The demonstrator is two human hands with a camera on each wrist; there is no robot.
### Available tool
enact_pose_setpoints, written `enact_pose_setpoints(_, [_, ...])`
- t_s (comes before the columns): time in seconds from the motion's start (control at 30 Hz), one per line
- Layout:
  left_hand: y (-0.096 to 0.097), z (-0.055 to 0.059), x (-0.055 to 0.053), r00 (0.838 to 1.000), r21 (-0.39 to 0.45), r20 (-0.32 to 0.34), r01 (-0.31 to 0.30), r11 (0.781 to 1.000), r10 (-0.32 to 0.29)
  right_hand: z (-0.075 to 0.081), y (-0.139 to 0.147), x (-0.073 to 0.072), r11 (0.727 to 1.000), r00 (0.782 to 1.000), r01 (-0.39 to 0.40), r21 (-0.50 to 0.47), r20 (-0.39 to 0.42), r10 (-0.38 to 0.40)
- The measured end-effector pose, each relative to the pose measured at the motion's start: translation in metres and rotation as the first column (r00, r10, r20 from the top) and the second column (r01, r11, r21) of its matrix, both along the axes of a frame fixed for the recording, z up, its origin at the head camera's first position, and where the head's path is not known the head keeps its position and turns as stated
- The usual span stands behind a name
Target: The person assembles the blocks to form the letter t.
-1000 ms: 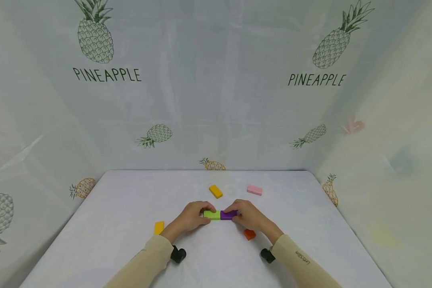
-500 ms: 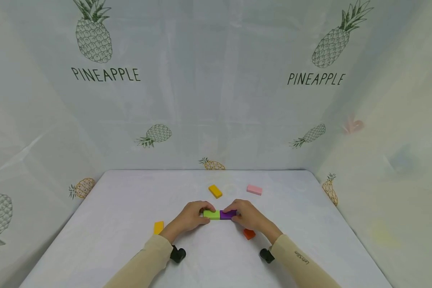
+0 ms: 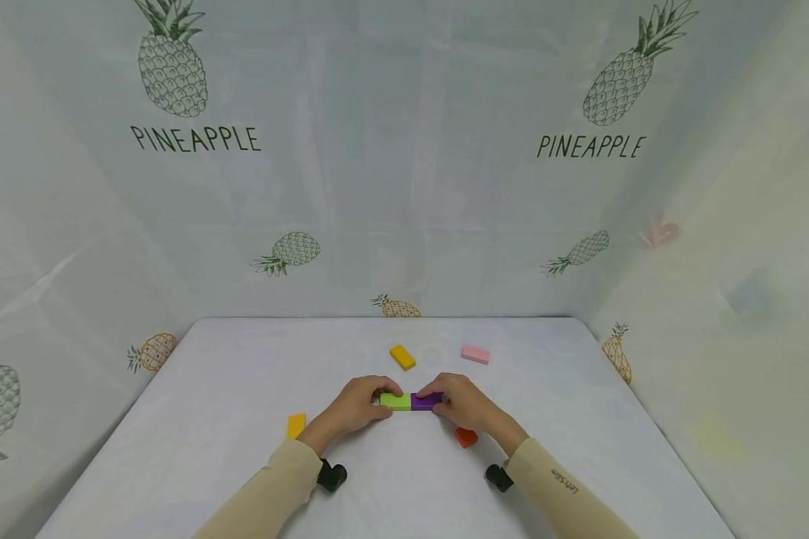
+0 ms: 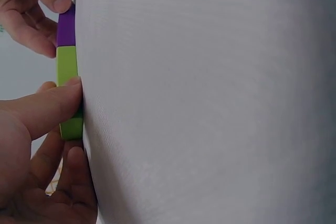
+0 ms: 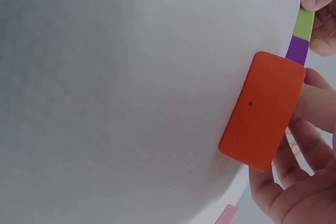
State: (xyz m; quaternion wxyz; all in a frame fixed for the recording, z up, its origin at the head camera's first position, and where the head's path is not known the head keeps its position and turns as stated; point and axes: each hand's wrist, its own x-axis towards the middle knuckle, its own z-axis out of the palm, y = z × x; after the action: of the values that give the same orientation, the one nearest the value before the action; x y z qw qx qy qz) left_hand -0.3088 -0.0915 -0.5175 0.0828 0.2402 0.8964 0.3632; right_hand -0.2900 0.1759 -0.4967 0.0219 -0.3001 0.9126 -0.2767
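A lime green block (image 3: pixel 395 403) and a purple block (image 3: pixel 425 403) lie end to end on the white table, their short ends touching. My left hand (image 3: pixel 360 404) pinches the green block between thumb and fingers; in the left wrist view the thumb crosses the near side of the green block (image 4: pixel 67 65). With its thumb and fingers, my right hand (image 3: pixel 464 400) pinches the purple block, partly covering its right end. An orange-red block (image 3: pixel 467 437) lies just below the right hand and looms large in the right wrist view, hiding part of that hand.
Beyond the hands lie a yellow block (image 3: pixel 402 357) and a pink block (image 3: pixel 476 354). Another yellow block (image 3: pixel 297 426) sits beside the left wrist, partly covered by it. A pineapple-print curtain (image 3: pixel 377 187) hangs behind the white table (image 3: pixel 243 352).
Both hands keep their hold on the green and purple blocks, which stay end to end. Only a very slight shift of the whole head view shows.
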Motion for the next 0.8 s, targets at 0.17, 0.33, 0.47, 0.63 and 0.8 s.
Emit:
enact_pose_setpoints(0.17, [-0.0007, -0.0014, -0.001, 1.0, -0.006, -0.004, -0.002, 1.0, 0.002, 0.0009, -0.001, 0.0003, 1.0, 1.0, -0.003, -0.002, 0.005, 0.003])
enact_pose_setpoints(0.33, [-0.0009, -0.0023, -0.0016, 1.0, -0.004, -0.005, -0.005, 1.0, 0.005, 0.0018, -0.0013, 0.0002, 1.0, 1.0, -0.001, 0.005, 0.004, 0.001])
enact_pose_setpoints(0.47, [-0.0009, -0.0022, -0.0017, 1.0, -0.004, -0.007, -0.005, 1.0, 0.005, 0.0027, -0.0011, 0.0002, 1.0, 1.0, -0.002, 0.001, 0.006, 0.002])
enact_pose_setpoints(0.63, [-0.0001, -0.0004, -0.0008, 1.0, -0.007, -0.016, 0.007, 1.0, -0.007, 0.0024, 0.0002, -0.0002, 1.0, 1.0, -0.001, 0.001, 0.016, 0.001])
enact_pose_setpoints(0.8, [-0.0003, 0.0014, 0.001, 1.0, -0.011, -0.021, 0.01, 1.0, -0.01, 0.0043, 0.0023, -0.0007, 1.0, 0.999, -0.013, -0.016, 0.033, 0.013])
